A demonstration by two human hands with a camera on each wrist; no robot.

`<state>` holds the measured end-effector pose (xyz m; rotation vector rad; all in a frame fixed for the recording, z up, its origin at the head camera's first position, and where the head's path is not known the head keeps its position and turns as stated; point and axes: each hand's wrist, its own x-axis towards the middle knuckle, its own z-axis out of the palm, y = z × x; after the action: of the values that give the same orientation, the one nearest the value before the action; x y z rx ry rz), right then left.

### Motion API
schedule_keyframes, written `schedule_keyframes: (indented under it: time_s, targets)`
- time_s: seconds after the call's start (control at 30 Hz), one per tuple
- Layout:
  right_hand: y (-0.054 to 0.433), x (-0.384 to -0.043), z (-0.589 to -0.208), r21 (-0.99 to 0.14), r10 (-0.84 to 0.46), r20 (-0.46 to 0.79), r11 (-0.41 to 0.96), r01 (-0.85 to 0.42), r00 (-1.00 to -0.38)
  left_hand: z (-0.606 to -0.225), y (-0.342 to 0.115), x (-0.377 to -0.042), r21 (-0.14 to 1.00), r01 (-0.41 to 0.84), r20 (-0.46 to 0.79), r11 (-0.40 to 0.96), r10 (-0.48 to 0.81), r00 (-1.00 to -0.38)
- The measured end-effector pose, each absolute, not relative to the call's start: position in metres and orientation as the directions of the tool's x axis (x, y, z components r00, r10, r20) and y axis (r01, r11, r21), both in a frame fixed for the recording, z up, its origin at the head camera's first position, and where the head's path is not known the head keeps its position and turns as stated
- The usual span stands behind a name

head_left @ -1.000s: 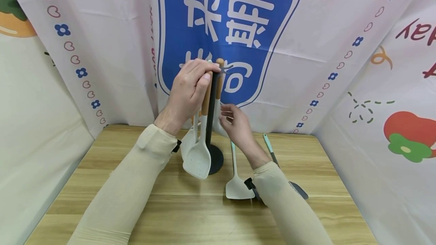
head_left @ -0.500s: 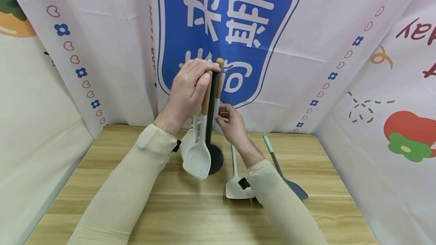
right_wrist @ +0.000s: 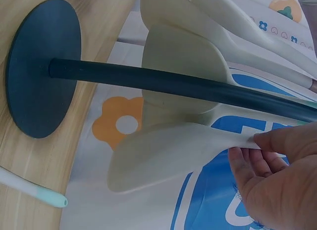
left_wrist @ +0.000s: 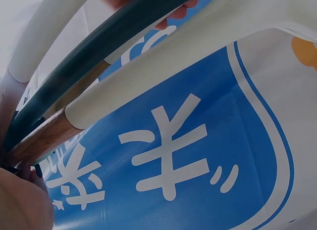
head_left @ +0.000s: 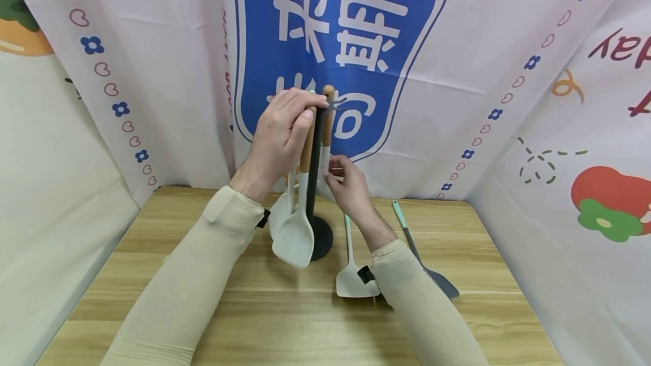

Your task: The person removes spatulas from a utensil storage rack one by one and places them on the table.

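My left hand (head_left: 285,123) grips the top of a black utensil stand (head_left: 322,239), fingers over its hooks and thumb along a wooden handle. A white cooking spoon (head_left: 294,242) with that wooden handle hangs at the front of the stand. On the right side, my right hand (head_left: 351,188) pinches the white neck of a wooden-handled spatula (right_wrist: 158,153) between thumb and fingers. This spatula's handle stands upright at the hooks, its top end above my left fingertips. Other white utensils (right_wrist: 181,67) hang behind the pole, partly hidden.
On the wooden table (head_left: 244,321), right of the stand, lie a white spatula (head_left: 351,284) and a dark grey turner (head_left: 442,282) with a mint handle. My right sleeve covers part of both. A printed cloth (head_left: 432,100) rises behind the table's back edge.
My right hand has moved slightly left and closed its thumb and fingers on the white neck of the spatula. The left hand stays at the top of the stand.
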<state>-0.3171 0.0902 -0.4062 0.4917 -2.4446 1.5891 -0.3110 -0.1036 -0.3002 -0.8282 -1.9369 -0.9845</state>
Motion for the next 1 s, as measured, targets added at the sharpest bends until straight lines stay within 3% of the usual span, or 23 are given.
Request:
schedule_keyframes:
  time_s: [1.0]
  targets:
    - [0.114,-0.317,-0.400,-0.862,-0.124,0.275,0.408,-0.302,-0.953,-0.301,-0.103,-0.309,0.342,0.806,0.858,0.483,0.189,-0.478]
